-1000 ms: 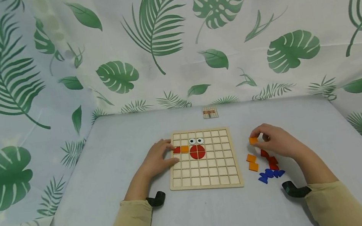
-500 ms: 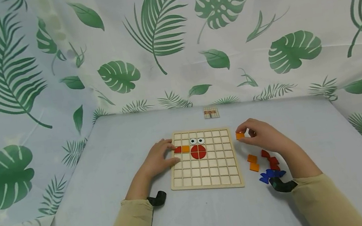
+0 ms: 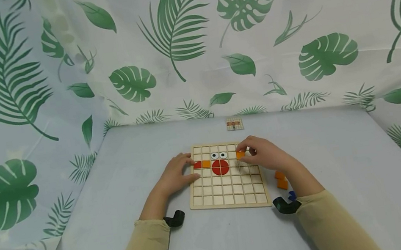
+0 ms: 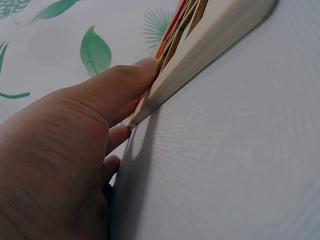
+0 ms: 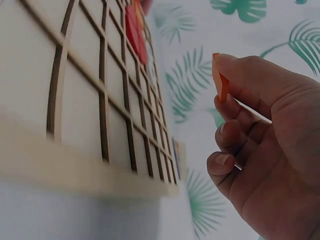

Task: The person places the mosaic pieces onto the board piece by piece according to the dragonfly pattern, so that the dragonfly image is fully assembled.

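Observation:
My right hand (image 3: 263,153) is over the right part of the wooden grid board (image 3: 219,202), pinching an orange square tile (image 3: 240,154) between thumb and index finger. In the right wrist view the orange tile (image 5: 220,80) stands on edge, apart from the grid. At the board's left rim, my left hand (image 3: 174,177) rests with thumb and fingers spread along the edge. On the board sit a red rounded piece (image 3: 197,165), an orange tile (image 3: 206,164), two round eye pieces (image 3: 219,155) and a red circle (image 3: 220,167) made of quarter pieces.
Orange tiles (image 3: 281,180) and a blue piece (image 3: 292,196) lie right of the board, partly behind my right forearm. A small pattern card (image 3: 234,124) lies at the back of the table. A leaf-printed curtain (image 3: 195,87) stands behind the table.
My right hand has carried the orange tile leftward from beside the loose pieces to over the board. The forearm now hides the red pieces and most blue ones. My left hand stays put.

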Demonstrator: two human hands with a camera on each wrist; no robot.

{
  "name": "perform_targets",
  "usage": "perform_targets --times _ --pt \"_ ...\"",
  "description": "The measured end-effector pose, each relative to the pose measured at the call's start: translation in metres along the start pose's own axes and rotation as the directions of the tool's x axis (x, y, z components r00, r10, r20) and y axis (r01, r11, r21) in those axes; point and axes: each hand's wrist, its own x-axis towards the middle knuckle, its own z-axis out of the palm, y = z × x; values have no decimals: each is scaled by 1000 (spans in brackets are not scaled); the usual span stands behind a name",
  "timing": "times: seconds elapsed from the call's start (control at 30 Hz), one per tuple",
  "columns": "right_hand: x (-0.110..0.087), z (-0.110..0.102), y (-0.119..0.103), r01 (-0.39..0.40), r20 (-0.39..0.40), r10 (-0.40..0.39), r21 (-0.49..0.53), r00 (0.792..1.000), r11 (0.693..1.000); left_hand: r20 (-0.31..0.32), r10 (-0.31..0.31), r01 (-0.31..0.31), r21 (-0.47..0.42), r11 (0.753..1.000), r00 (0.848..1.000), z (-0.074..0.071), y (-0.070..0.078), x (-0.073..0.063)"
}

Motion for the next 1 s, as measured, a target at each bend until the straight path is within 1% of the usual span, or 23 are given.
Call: perform_targets --times 0.13,0.3,0.5,0.8,1.0 --pt "12 12 -9 40 15 -40 21 999 999 -4 2 -2 1 1000 1000 0 -1 0" --pt "25 29 -20 23 35 -25 55 999 998 2 7 -7 3 1000 1000 -1 0 1" --pt "36 46 -30 33 55 -38 87 998 996 7 4 -4 -3 1000 1000 -1 -1 1" --pt "45 70 -38 19 57 -22 51 998 999 7 4 -4 12 1000 1000 -1 -3 1" --pt "50 80 -45 -7 55 6 3 998 1000 12 20 -20 15 1000 1000 -2 -3 2"
